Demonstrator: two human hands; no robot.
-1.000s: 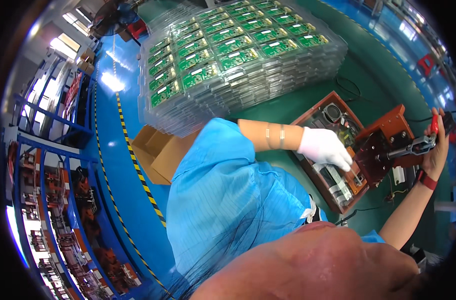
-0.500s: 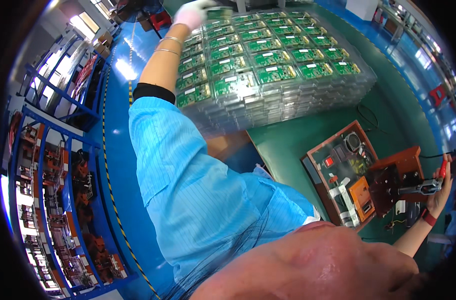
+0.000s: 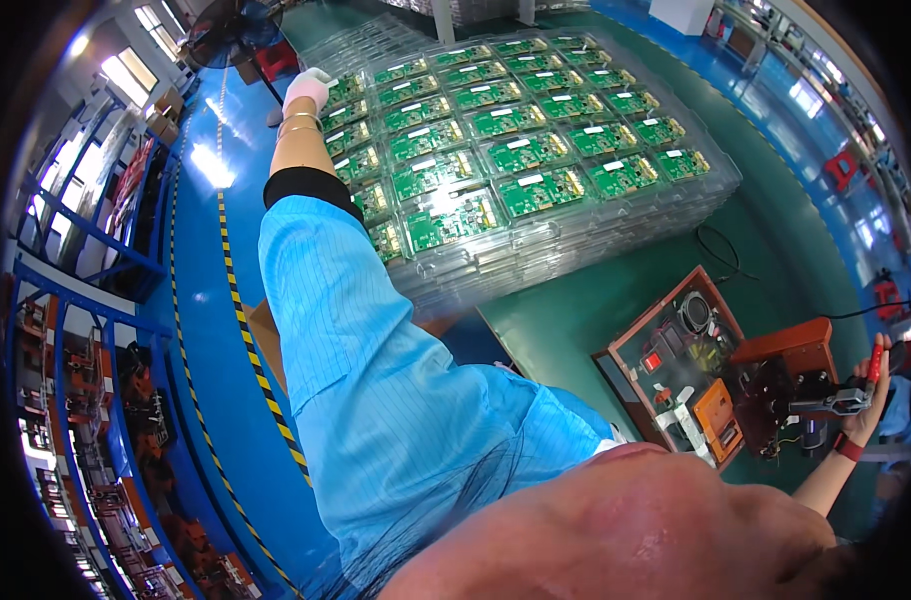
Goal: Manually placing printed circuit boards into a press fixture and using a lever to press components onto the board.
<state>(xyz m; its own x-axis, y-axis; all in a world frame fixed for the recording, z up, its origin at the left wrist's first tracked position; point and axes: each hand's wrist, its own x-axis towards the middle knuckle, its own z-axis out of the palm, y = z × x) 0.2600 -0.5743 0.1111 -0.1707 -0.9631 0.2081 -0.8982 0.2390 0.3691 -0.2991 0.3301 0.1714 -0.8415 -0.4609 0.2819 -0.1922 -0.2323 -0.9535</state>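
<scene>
My left hand (image 3: 309, 88), in a pale glove, is at the far left corner of the stacked clear plastic trays (image 3: 536, 262). Its fingers are closed at the edge of a green circuit board (image 3: 346, 89), which lies at or just over its tray pocket; the fingertips are partly hidden. Rows of similar green boards fill the top tray. At the far right, my bare right hand (image 3: 865, 400) is closed around the red handle (image 3: 876, 362) of a metal toggle clamp (image 3: 838, 402). That clamp is mounted on a test fixture with an orange-brown block (image 3: 788, 345).
The fixture's clear-topped box (image 3: 666, 340) stands on the green table (image 3: 551, 325), with a black cable (image 3: 726, 255) behind it. Blue shelving (image 3: 126, 325) with several orange fixtures is at the left. A black fan (image 3: 231, 35) stands beyond the trays.
My left hand has moved left and nearer, bringing a circuit board from above the back rows to the left column. My right hand stays on the clamp handle. The whole view has shifted slightly.
</scene>
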